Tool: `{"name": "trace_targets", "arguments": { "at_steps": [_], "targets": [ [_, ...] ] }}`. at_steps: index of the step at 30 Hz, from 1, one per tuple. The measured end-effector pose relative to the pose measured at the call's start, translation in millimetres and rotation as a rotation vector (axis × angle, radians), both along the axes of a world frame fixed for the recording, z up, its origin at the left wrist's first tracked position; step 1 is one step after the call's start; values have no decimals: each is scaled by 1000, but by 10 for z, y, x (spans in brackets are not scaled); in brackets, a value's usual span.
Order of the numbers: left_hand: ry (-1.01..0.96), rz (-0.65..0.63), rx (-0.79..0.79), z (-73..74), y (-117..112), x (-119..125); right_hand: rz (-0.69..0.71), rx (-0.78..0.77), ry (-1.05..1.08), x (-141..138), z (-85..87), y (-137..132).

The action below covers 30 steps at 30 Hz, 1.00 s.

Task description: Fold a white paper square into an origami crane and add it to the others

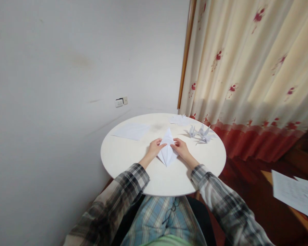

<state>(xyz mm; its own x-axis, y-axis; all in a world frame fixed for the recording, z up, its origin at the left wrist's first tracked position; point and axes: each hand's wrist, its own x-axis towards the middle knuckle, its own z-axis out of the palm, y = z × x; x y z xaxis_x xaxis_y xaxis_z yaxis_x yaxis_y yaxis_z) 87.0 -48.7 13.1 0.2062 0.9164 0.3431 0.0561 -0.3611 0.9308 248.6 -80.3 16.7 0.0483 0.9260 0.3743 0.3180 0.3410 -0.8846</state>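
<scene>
A folded sheet of white paper (167, 155), shaped like a long diamond with a crease down its middle, is over the round white table (123, 167) in front of me. Its narrow tip points away from me. My left hand (155, 148) pinches its left edge, thumb on top and fingers partly hidden behind. On the opposite edge, my right hand (181, 147) grips it the same way. Several folded paper cranes (204, 134) stand beyond my right hand.
Flat white paper (130, 131) lies at the table's far left, and more paper pieces (179, 119) lie at the back. A wall with a socket (119, 103) rises behind. Floral curtains (236, 75) hang to the right. Printed sheets (295, 193) rest on a wooden surface at lower right.
</scene>
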Motion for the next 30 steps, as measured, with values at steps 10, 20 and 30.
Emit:
{"name": "trace_targets", "arguments": {
  "at_steps": [10, 20, 30],
  "targets": [
    [25, 24, -23, -10, 14, -20, -8, 9, 5, 10, -24, 25],
    [102, 119, 75, 16, 21, -21, -51, 53, -31, 9, 5, 20],
    [75, 131, 37, 3, 25, 3, -20, 18, 15, 2, -25, 21]
  ]
}}
